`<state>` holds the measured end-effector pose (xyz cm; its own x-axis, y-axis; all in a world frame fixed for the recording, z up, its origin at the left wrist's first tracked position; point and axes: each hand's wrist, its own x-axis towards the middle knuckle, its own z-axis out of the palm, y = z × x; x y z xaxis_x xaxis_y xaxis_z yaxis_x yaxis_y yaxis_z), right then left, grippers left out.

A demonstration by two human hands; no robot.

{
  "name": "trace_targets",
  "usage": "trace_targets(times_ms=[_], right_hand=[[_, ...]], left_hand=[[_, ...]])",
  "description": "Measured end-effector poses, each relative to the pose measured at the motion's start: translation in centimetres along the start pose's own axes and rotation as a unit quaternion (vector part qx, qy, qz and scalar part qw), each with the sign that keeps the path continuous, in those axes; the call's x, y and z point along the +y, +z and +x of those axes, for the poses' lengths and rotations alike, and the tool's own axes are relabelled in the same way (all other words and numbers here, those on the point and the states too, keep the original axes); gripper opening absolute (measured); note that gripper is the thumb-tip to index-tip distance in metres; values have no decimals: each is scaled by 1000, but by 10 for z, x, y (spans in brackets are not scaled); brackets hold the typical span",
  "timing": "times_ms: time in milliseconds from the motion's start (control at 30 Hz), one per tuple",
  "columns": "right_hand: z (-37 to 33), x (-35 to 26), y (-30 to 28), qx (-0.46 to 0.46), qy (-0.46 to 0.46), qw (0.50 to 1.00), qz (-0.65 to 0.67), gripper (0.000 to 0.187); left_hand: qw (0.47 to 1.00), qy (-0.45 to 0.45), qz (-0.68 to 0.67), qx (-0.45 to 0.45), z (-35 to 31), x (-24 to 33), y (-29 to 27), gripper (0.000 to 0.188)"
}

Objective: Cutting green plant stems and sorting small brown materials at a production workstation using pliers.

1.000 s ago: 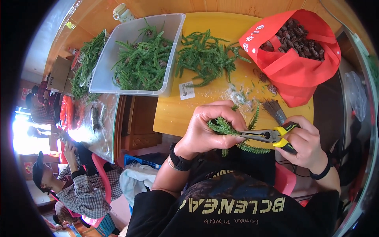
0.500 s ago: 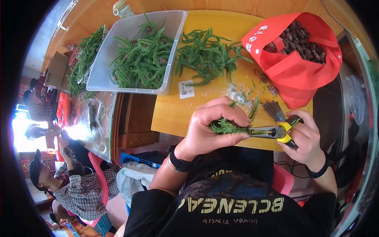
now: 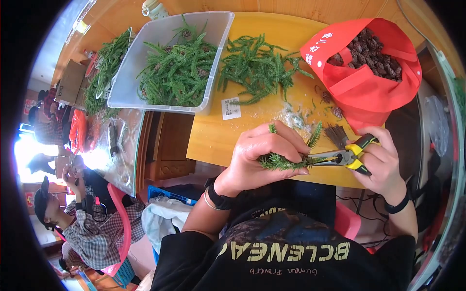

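Note:
My left hand [image 3: 264,153] pinches a green artificial pine sprig [image 3: 277,162], its tips poking out between thumb and fingers. From the right, the long jaws of yellow-and-black needle-nose pliers [image 3: 343,157] reach the sprig's stem end near my left fingertips. My right hand [image 3: 381,162] is wrapped round the pliers' handles. Beyond my hands, a heap of pine sprigs [image 3: 257,68] lies on the yellow table [image 3: 213,138]. A bundle of thin brown wires or stems [image 3: 336,135] lies just behind the pliers.
A clear plastic bin [image 3: 167,107] holds sprigs with pine cones. At the right stands a red bag [image 3: 359,104] of pine cones [image 3: 371,56]. White flakes [image 3: 295,116] and a paper label [image 3: 231,108] lie on the table. Another person [image 3: 92,233] sits at the left.
The pliers have shifted slightly and their handles look spread a little wider, the jaws parted around the stem. My left hand keeps hold of the sprig in nearly the same place.

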<state>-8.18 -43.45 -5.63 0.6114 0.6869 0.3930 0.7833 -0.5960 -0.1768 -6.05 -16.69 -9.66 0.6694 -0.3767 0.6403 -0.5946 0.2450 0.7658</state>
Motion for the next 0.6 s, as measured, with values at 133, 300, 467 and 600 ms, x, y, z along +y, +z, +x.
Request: trace_targets(times_ms=[133,300,467,600], right_hand=[[2,2,-1,6,-13,1000,3,23],[5,2,-1,16,-18,1000,-1,22],[5,1,0,27,-24,999,-13,22],[3,-4,2,20,0,1000,2,27]], left_hand=[[999,-24,-28,-11,0,1,0,25],[997,-50,-60,-1,-2,-1,2,26],[993,-78,-85,15,-5,-2,4,27],[994,-73,-80,22,-5,-1,5,28]])
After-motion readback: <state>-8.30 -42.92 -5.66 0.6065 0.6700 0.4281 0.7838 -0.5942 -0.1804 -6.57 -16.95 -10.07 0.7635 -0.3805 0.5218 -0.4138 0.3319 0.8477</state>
